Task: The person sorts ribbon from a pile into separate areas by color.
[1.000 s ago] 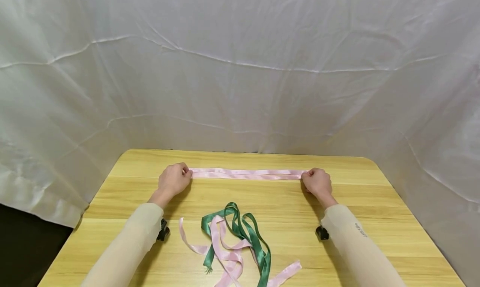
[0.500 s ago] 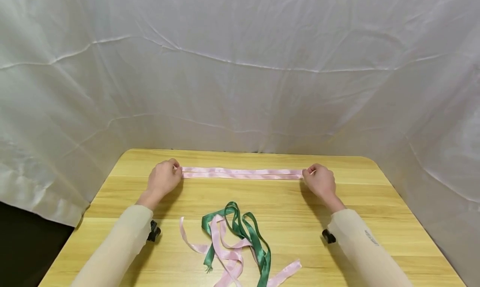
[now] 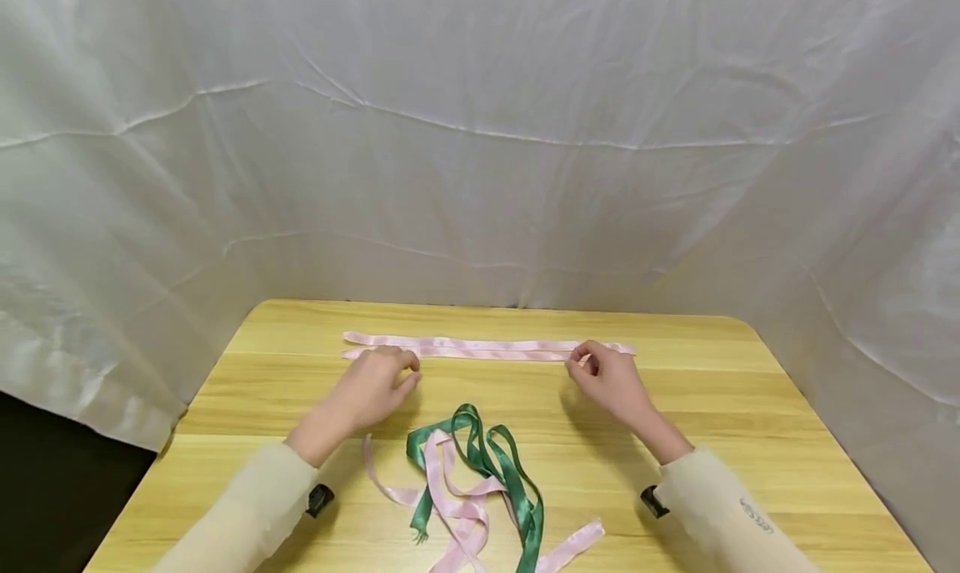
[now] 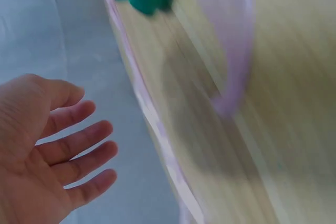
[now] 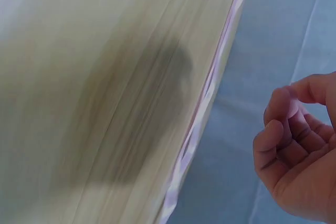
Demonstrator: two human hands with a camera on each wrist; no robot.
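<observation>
head: two pink ribbon strips (image 3: 480, 346) are lying lengthwise left-right toward the table's far edge (image 3: 690, 325). green-and-pink ribbon tangle (image 3: 516, 477) is sitting nearer. sleeve lettering (image 3: 756, 516) is showing, unreadable.
left wrist: left hand (image 4: 37, 166) is hovering, fingers relaxed, gripping nothing.
right wrist: right hand (image 5: 304, 166) is hovering, fingers loosely curled, holding nothing.

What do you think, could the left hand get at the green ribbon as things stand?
Probably yes: the left hand looks empty, and only bare tabletop seems to separate it from the green ribbon.

Right hand (image 3: 611, 383) partly hides two pink strips (image 3: 487, 356) — green ribbon (image 3: 530, 525) runs off-frame below.
</observation>
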